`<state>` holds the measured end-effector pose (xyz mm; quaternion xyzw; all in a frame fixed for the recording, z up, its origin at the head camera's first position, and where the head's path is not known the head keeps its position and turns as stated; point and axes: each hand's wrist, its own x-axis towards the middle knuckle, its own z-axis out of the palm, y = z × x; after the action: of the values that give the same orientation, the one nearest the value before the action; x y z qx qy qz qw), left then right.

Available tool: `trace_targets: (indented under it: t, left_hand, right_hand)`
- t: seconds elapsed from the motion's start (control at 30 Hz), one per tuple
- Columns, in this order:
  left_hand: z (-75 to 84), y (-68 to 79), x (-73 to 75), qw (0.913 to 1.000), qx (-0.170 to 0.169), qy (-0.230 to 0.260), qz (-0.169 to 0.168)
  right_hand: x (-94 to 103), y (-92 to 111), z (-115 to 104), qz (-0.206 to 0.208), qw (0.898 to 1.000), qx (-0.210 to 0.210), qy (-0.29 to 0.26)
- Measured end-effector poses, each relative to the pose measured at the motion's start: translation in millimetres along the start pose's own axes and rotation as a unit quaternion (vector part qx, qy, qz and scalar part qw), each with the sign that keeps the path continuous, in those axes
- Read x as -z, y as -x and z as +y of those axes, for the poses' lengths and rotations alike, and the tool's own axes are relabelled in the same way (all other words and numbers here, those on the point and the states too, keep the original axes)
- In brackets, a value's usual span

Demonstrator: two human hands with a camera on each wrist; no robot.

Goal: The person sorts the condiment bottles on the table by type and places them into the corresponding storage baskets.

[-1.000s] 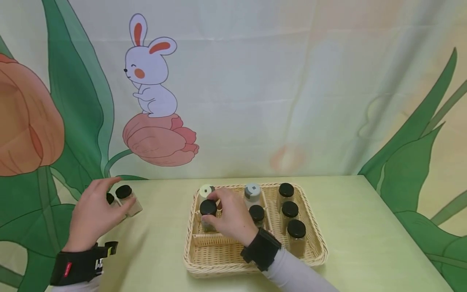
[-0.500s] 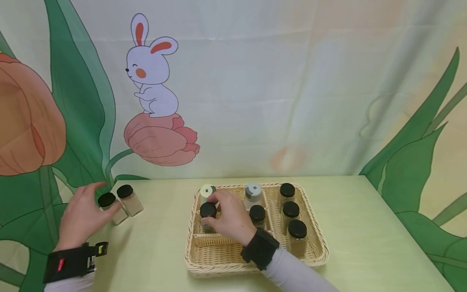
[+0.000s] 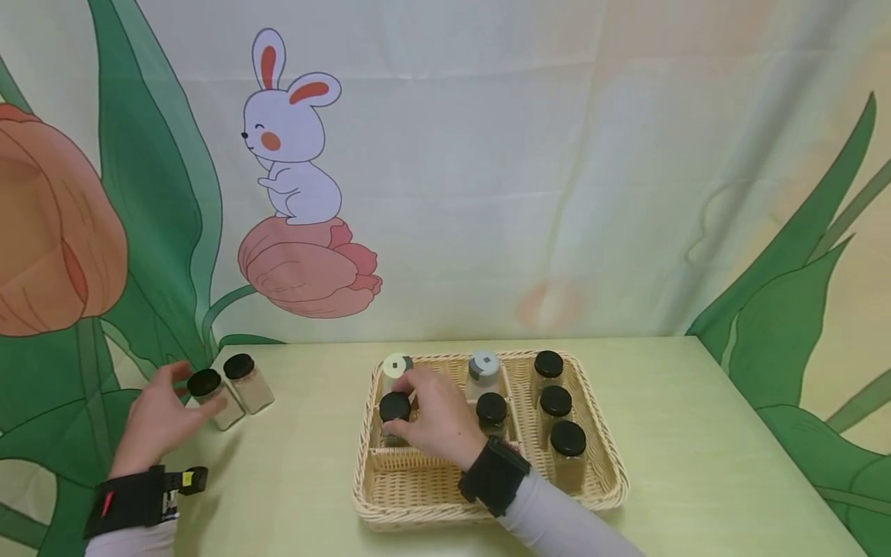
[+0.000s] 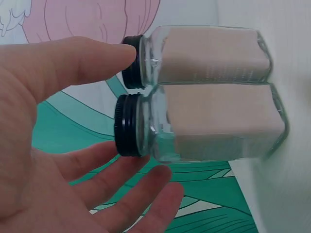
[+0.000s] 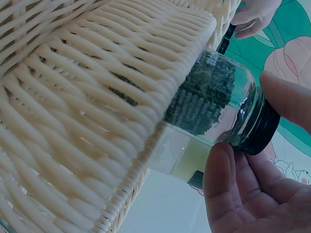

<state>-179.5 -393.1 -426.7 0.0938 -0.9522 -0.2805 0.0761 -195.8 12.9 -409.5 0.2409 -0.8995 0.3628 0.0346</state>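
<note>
Two glass jars with black lids and pale labels stand side by side on the table's left: a left jar [image 3: 216, 398] and a right jar [image 3: 249, 384]. My left hand [image 3: 156, 425] is at the left jar, thumb and fingers spread apart about its lid. In the left wrist view the thumb overlaps the other jar's lid [image 4: 132, 63]; whether it touches cannot be told. My right hand [image 3: 445, 418] pinches the black lid of a jar of dried green herbs [image 5: 206, 94], which sits within a left compartment of the wicker basket [image 3: 487, 514]. The basket wall hides its lower part.
Behind the herb jar is a jar with a pale yellow-green lid [image 3: 395, 367]. A grey-lidded jar [image 3: 483, 367] and a black-lidded jar [image 3: 491, 410] share the basket's middle. Along its right compartment stand three black-lidded jars [image 3: 568, 449]. A printed curtain [image 3: 452, 193] hangs behind the table.
My left hand has moved left, away from the right jar to the left one, and sunk slightly. The herb jar in my right hand has gone down a little in its compartment.
</note>
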Motion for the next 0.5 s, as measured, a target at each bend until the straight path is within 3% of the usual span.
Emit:
trace_targets:
  t: [0.17, 0.5]
  left_hand:
    - [-1.8, -1.0, -3.5, 0.9996, 0.012, 0.011, -0.024]
    - [-15.2, -4.5, -10.8, 0.9997, 0.006, 0.005, -0.024]
  right_hand:
    - [-1.0, 0, 0, -0.008, 1.0, -0.004, -0.002]
    - [-2.4, 0, 3, -0.022, 1.0, 0.0, -0.004]
